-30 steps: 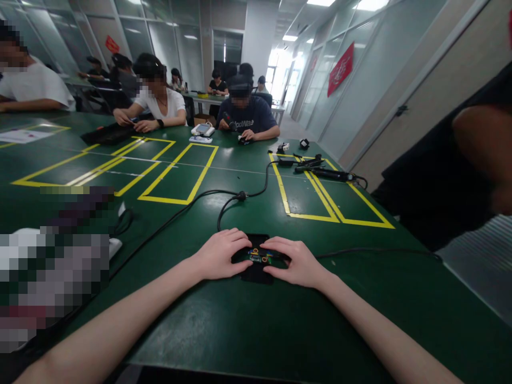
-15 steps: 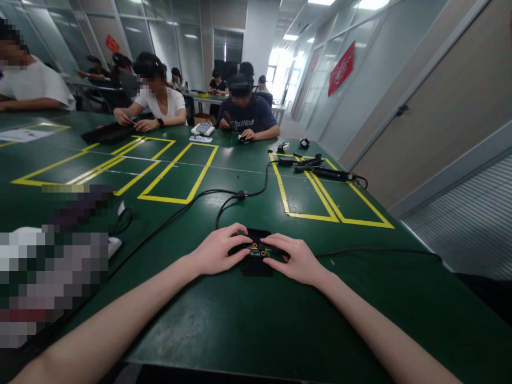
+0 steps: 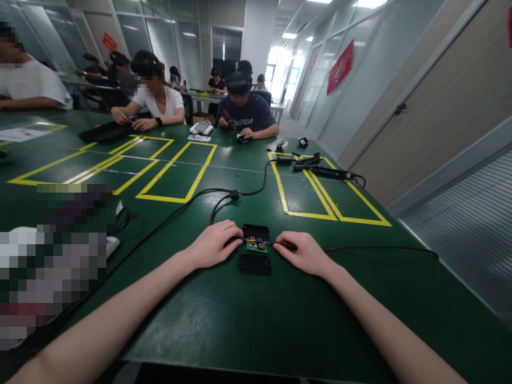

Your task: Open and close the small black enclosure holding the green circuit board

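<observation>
A small circuit board (image 3: 256, 245) is being held by the leads at its two ends, apparently so that its face, with ring-shaped coils, is being left uncovered. In this view the far case half (image 3: 256, 230) is being overlapped by it, while the near case half (image 3: 255, 264) is lying apart on the wearer's side; whether the board is being lifted or is resting on something cannot be told. Both halves are seemingly being placed close by for easy reach.

The board is being flanked by the hands, its ends just beside the fingertips. The left cable (image 3: 212, 213) is being pinched narrowly between thumb and fingers by the left hand (image 3: 218, 244); the right cable (image 3: 380, 247) is being gripped likewise by the right hand (image 3: 302, 250).

Outward, the right cable is trailing across the green table (image 3: 256, 325). Farther off, yellow tape (image 3: 310, 216) is being crossed by a black rod-like item (image 3: 328, 173), and a small object is being handled by a co-worker in a dark shirt (image 3: 258, 113).
</observation>
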The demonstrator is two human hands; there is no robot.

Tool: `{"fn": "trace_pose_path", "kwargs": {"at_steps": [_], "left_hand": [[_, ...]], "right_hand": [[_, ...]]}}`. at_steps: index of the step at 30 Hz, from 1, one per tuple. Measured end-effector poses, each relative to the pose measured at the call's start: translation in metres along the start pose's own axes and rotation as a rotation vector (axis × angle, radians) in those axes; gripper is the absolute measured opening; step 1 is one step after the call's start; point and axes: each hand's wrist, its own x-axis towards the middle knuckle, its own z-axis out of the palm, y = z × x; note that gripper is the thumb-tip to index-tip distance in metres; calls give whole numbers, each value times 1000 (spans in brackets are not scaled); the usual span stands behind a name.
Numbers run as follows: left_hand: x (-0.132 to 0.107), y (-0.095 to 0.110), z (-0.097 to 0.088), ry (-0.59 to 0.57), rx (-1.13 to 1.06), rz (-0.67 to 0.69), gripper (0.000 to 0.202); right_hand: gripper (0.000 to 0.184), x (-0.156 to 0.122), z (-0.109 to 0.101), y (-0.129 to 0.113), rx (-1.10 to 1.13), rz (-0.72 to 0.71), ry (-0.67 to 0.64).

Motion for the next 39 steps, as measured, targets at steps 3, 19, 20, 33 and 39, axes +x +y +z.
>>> {"fn": "trace_pose_path", "kwargs": {"at_steps": [3, 19, 20, 33, 39], "left_hand": [[0, 2, -3, -1, 35, -20, 19], [-4, 25, -8, -135, -44, 41, 14], [-4, 25, -8, -124, -48, 47, 15], [-7, 19, -2, -149, -36, 65, 27], [-6, 20, -1, -144, -64, 27, 25]], "right_hand": [[26, -1, -4, 0, -7, 18, 1], [37, -6, 2, -10, 42, -65, -128], [36, -6, 2, -11, 42, -67, -125], [24, -8, 2, -17, 42, -161, -65], [23, -7, 9, -18, 51, -143, -53]]}}
